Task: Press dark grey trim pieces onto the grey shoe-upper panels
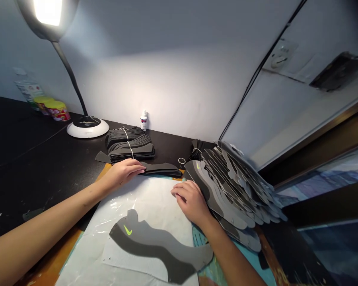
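Note:
My left hand (127,171) is at the left end of a small stack of dark curved pieces (162,169), its fingers pressed together on that end. My right hand (189,196) is over the white sheet (149,194), fingers bent and slightly apart, with nothing seen in them. Nearer to me on the sheet lies a grey curved piece (155,242) with a yellow-green swoosh mark, partly over a white piece (137,262). Right of my right hand is a large fanned pile of similar grey pieces (229,186).
Banded dark bundles (131,145) lie behind my left hand, a smaller bundle (196,149) and a white ring (181,161) farther right. A small bottle (143,121) stands by the wall. The lamp base (88,127) and yellow-lidded tubs (57,110) are at the left.

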Available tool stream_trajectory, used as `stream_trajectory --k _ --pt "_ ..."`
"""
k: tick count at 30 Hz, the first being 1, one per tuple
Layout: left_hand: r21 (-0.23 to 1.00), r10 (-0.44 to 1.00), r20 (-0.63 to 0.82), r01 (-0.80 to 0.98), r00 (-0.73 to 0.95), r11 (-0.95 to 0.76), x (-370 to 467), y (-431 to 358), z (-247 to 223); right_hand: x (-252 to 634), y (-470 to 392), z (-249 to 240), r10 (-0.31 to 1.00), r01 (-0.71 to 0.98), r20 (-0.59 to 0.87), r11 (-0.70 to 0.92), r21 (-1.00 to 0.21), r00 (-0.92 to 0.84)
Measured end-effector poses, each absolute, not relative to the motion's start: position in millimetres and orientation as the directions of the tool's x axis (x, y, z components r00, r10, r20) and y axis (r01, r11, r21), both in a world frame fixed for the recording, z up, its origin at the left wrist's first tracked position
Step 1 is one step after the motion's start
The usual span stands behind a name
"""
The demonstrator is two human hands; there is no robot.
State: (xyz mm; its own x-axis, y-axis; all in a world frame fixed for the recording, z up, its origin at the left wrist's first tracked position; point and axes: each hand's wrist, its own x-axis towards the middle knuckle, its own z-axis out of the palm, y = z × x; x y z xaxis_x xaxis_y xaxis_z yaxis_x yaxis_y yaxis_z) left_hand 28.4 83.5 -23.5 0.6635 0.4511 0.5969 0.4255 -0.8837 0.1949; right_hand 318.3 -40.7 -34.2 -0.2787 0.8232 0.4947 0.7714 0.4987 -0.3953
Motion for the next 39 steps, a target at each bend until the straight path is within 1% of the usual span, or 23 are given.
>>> stream_trajectory --k 5,8,10,12,15,18,21,22,24,28,32,34,37,39 --pt "0.198 0.535 0.638 0.553 0.554 -0.809 29.5 77.6 -23.5 314.6 -44.7 -29.3 0.803 0.704 0.541 0.534 -0.467 -0.251" --pt "0.163 0.520 0.673 0.580 0.526 -0.798 29.0 78.3 -26.8 313.0 -47.0 -26.5 0.790 0.694 0.568 0.542 -0.473 -0.230" --pt "0.128 0.476 0.715 0.574 0.512 -0.809 28.0 79.6 -26.4 312.3 -48.7 -24.6 0.786 0.694 0.579 0.542 -0.474 -0.217" --pt "0.072 0.400 0.755 0.540 0.520 -0.839 26.9 78.9 -23.0 311.7 -50.5 -23.3 0.786 0.699 0.587 0.530 -0.480 -0.193" --pt "-0.094 0.219 0.784 0.461 0.581 -0.882 27.1 71.1 -14.5 310.7 -52.5 -24.3 0.791 0.708 0.583 0.518 -0.480 -0.183" --pt "-0.271 0.039 0.749 0.359 0.662 -0.893 29.4 59.2 -7.0 310.0 -52.5 -29.7 0.807 0.712 0.538 0.526 -0.464 -0.246" --pt "-0.371 -0.109 0.697 0.226 0.709 -0.901 30.9 50.3 -3.8 309.1 -51.2 -36.1 0.826 0.715 0.487 0.521 -0.466 -0.284" --pt "-0.378 -0.140 0.687 0.187 0.713 -0.907 31.0 48.3 -3.5 308.8 -50.9 -37.5 0.830 0.722 0.480 0.514 -0.463 -0.283" --pt "-0.353 -0.161 0.683 0.129 0.712 -0.927 31.0 44.9 -3.5 308.2 -50.9 -38.5 0.833 0.750 0.491 0.492 -0.442 -0.257" --pt "-0.284 -0.193 0.690 0.016 0.698 -0.959 34.8 37.2 -2.5 307.3 -52.2 -33.7 0.804 0.796 0.574 0.444 -0.411 -0.153" --pt "-0.297 -0.245 0.588 -0.076 0.771 -0.952 41.0 32.4 -0.9 306.2 -53.3 -26.9 0.771 0.809 0.636 0.396 -0.434 -0.036" --pt "-0.292 -0.232 0.560 -0.072 0.795 -0.954 42.2 34.4 -2.3 305.5 -54.0 -24.6 0.760 0.828 0.650 0.366 -0.424 -0.003" --pt "-0.220 -0.152 0.551 -0.033 0.820 -0.975 41.1 41.1 -6.4 304.9 -55.2 -22.8 0.741 0.864 0.672 0.330 -0.381 0.013" --pt "-0.179 -0.101 0.546 -0.002 0.832 -0.984 39.9 44.9 -9.0 305.3 -55.6 -22.2 0.735 0.866 0.678 0.332 -0.374 0.012"
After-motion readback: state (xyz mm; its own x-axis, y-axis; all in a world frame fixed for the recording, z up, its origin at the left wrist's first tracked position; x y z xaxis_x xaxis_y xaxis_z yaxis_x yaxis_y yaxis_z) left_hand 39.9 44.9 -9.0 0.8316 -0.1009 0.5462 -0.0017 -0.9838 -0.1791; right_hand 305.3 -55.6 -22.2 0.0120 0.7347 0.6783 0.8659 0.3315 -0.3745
